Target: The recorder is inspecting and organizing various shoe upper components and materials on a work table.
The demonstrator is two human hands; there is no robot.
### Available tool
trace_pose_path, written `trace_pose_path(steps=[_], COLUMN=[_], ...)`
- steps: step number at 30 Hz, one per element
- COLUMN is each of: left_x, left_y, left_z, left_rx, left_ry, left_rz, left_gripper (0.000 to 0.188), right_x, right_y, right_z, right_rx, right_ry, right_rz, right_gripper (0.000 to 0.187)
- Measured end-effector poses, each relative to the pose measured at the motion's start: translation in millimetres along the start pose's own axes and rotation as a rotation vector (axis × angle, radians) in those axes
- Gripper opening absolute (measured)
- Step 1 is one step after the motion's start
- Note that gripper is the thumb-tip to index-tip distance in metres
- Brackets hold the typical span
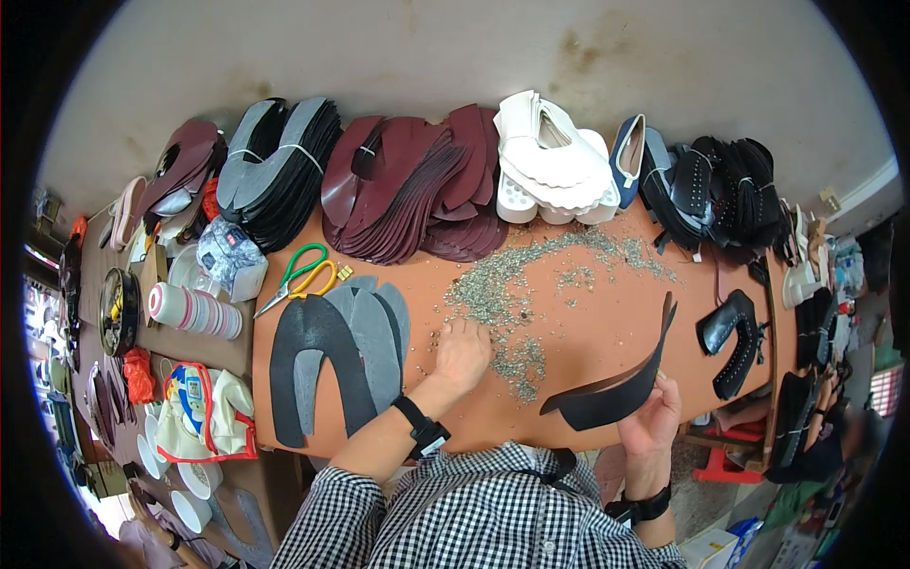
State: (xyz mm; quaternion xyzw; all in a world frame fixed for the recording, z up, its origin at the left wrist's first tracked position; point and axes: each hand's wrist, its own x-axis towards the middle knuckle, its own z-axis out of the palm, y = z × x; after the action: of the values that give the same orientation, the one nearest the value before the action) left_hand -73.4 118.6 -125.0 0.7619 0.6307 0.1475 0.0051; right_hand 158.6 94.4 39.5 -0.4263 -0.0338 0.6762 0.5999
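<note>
1. Right grip (652,415): closed on the black piece (607,406), thumb and fingers pinching its right end. Left grip (463,355): fingers curled down at the left side of the small metallic bits (493,289); can't tell if it holds one.
2. Black piece: held up over the table's near edge, right of middle, bent, one arm rising toward the far side.
3. Handling, judged: light, thin sheet, leather-like; flexible but springy enough to keep its curve. Not fragile; may crease if folded hard. Smooth face could slip a little.
4. Best hold: pinch the broad curved part near its edge; by one arm tip it would likely swing and sag.
5. Metallic bits: loose, spread from table middle toward the far edge. Tiny, likely hard and prone to roll; fingertip pinch, one each.
6. Farther out: dark U-shaped piece (289,365) and grey pieces (382,327) near the left edge, scissors (305,273) beyond them; maroon stack (408,194) along the far edge; black studded piece (737,327) by the right edge of the table (592,346).
</note>
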Motion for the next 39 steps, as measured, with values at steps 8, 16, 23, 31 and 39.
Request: trace_pose_path(steps=[8,16,23,31,39], left_x=[1,14,28,50,43], left_y=[-8,21,60,85,88], left_z=[-35,-98,-130,-124,-115], left_rx=[-1.077,-1.940,-1.924,-0.967,-1.231], left_ry=[-0.001,-0.028,-0.064,0.312,0.223], left_rz=[-0.503,-0.673,-0.283,0.195,0.069], left_gripper=[0.007,0.006,0.007,0.016,0.011], right_x=[22,39,39,12,0], right_y=[9,24,35,27,31], right_z=[-13,4,8,32,22], right_rx=[-0.004,-0.157,-0.183,-0.224,-0.238], right_ry=[-0.243,-0.290,-0.316,-0.244,-0.275], right_rz=[0.144,0.063,-0.051,-0.055,-0.050], right_gripper=[0.041,0.032,0.032,0.009,0.006])
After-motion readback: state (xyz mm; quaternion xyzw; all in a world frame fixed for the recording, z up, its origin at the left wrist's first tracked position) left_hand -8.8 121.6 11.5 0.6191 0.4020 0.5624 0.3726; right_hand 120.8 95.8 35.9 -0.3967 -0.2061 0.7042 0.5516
